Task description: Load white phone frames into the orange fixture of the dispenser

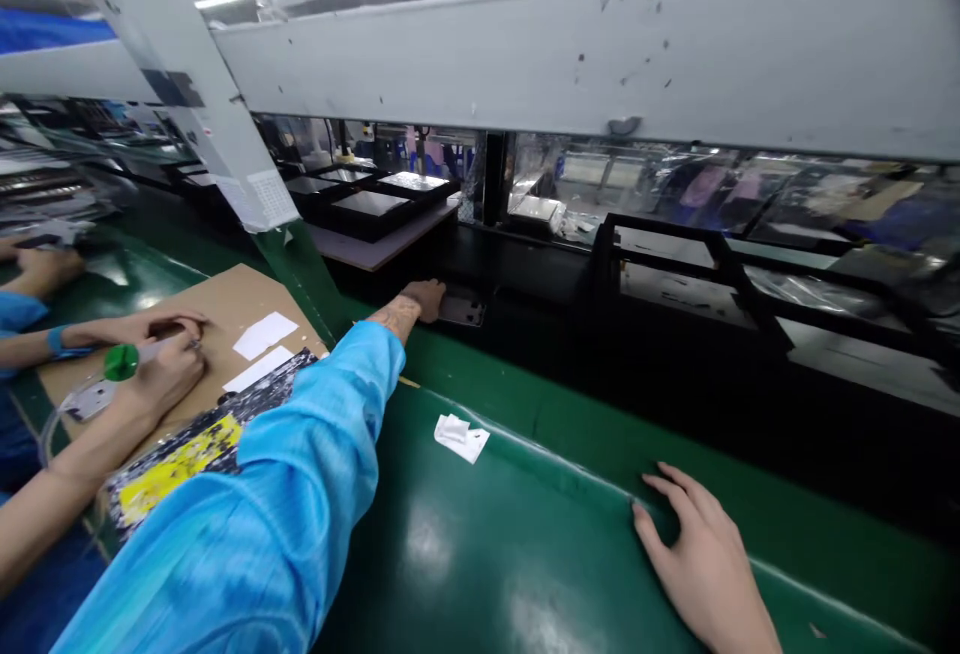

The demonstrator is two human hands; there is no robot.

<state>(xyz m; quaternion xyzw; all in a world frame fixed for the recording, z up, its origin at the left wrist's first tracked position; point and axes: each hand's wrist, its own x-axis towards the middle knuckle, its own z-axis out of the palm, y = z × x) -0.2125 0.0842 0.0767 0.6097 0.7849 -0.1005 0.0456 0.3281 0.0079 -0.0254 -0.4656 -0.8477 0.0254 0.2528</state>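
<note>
My left arm, in a blue sleeve, stretches forward over the green tabletop (450,524) to a dark strip (525,279) behind it. There my left hand (425,300) is closed at the near end of a flat, grey, phone-sized plate (465,309); its fingertips are partly hidden. At the lower right, my right hand (694,554) hovers over or rests on the green surface, thumb and fingers apart, holding nothing. Between the two hands lies a crumpled white piece of paper (461,437).
At left a co-worker's hands (172,364) work over a brown board (232,299) with white paper pieces. A slanted post (225,134) and grey beam (525,54) cross above. Black frames stand at the right (720,254) and on a board behind (375,209).
</note>
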